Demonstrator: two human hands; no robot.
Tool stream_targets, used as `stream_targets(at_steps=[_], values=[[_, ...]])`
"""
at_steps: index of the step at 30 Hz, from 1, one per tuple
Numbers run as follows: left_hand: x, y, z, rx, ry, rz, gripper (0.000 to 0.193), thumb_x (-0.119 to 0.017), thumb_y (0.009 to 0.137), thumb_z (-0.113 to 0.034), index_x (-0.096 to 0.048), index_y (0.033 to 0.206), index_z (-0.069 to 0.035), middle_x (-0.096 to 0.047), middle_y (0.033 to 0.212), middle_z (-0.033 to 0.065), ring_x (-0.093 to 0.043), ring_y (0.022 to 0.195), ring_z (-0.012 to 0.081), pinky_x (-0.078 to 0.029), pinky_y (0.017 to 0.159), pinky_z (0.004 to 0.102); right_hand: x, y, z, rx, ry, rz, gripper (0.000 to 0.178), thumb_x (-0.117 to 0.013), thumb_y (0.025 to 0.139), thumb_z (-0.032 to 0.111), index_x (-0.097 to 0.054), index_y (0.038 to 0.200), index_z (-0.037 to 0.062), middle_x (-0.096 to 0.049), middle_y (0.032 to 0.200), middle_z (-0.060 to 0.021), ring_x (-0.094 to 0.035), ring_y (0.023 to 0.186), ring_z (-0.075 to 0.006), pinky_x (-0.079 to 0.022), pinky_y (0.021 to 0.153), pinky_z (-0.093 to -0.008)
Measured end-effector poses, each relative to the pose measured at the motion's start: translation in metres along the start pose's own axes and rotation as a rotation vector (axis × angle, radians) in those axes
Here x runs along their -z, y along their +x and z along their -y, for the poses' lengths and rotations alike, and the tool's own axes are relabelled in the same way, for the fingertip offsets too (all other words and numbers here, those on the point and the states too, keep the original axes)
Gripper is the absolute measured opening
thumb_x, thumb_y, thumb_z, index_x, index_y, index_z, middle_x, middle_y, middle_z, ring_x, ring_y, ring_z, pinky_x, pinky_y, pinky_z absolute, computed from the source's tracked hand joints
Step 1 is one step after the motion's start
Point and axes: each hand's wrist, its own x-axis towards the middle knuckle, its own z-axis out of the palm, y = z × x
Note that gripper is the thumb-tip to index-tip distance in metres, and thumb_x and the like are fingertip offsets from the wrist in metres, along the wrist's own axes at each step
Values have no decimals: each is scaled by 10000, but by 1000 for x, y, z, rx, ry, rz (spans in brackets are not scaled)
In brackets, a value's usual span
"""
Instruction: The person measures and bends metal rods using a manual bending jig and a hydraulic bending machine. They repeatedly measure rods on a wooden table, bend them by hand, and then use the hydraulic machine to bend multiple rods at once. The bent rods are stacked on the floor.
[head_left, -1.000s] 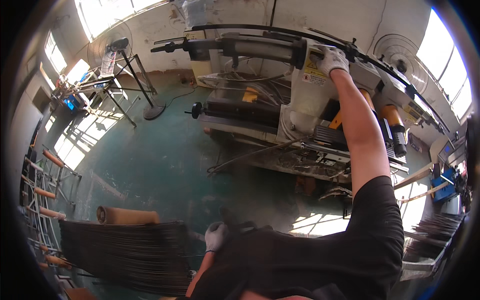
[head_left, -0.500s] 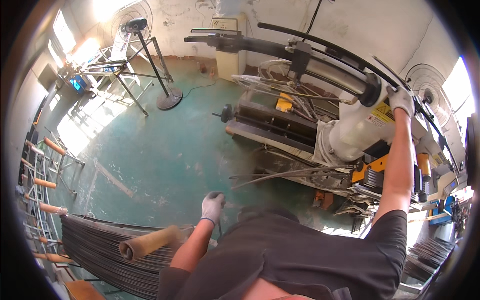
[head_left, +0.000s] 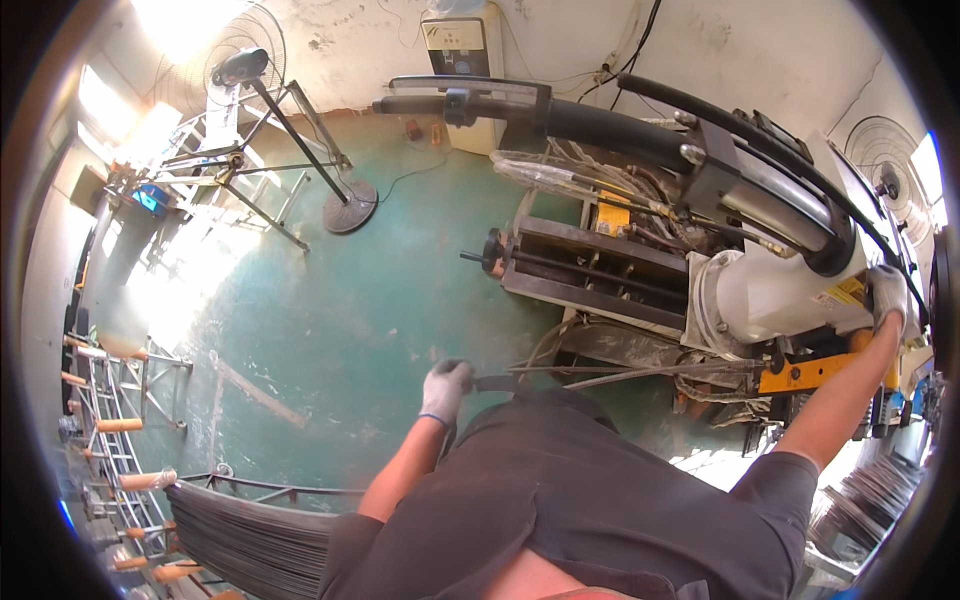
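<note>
My left hand (head_left: 447, 388), in a pale glove with dark fingertips, is closed at the middle of the view, in front of my body. A dark flat strip (head_left: 497, 383) sticks out from it to the right; its other end is hidden. My right arm stretches far right, and the gloved right hand (head_left: 888, 292) is at the rear of a large machine, beside its white rounded housing (head_left: 775, 295). Its fingers are partly hidden against the machine. Above the housing runs a long dark barrel (head_left: 610, 135) with a metal cylinder (head_left: 785, 205).
A pedestal fan (head_left: 348, 207) stands far left near a metal frame table (head_left: 235, 160). Racks with brown rollers (head_left: 120, 425) line the left. A stack of dark strips (head_left: 250, 535) lies at lower left. Thin rods (head_left: 640, 375) jut from the machine's near side. Another fan (head_left: 885, 185) is at far right.
The view has shifted, and the machine sits further right. My right hand has moved down along its rear. The dark strip at my left hand now shows plainly; the brown roller nearby is out of sight.
</note>
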Motion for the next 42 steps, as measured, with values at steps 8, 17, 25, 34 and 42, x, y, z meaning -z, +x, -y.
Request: stream_targets(at_steps=[8, 17, 25, 34, 42], values=[[30, 131, -133, 22, -295, 111, 259, -676, 1058, -176, -678, 1241, 7, -757, 1056, 125, -734, 860, 249, -623, 817, 402, -34, -151, 27, -76, 623, -78, 76, -594, 876, 64, -651, 828, 52, -625, 757, -53, -546, 573, -133, -380, 521, -282], [21, 285, -299, 5, -289, 766, 349, -606, 1099, -301, -646, 1283, -7, -725, 1210, 164, -708, 1011, 329, -581, 942, 508, -203, -383, 151, 4, 740, -439, 388, -658, 1096, 328, -650, 1331, 20, -619, 917, 16, -438, 663, -49, -329, 534, -222], [-33, 281, -445, -19, -199, 1247, 561, -508, 1137, -447, -574, 1440, 21, -689, 1376, 215, -711, 1161, 382, -630, 910, 530, -327, -470, 285, 161, 884, -36, 444, -702, 1074, 423, -658, 1299, 43, -574, 813, 32, -509, 669, -59, -378, 585, -226], [-56, 258, -450, 550, -399, 1706, 775, -470, 1122, -565, -410, 1602, 40, -530, 1548, 260, -587, 1353, 372, -506, 1018, 580, -367, -441, 383, 324, 618, -39, 467, -689, 1067, 445, -731, 1297, 40, -718, 977, -65, -665, 850, -166, -521, 770, -299], [-94, 264, -454, 595, -108, 1851, 856, -499, 1097, -620, -354, 1643, 23, -565, 1476, 312, -678, 1120, 440, -576, 906, 555, -365, -441, 453, 378, 216, -84, 484, -636, 1098, 461, -755, 1281, 29, -739, 911, -127, -687, 787, -215, -556, 772, -352]])
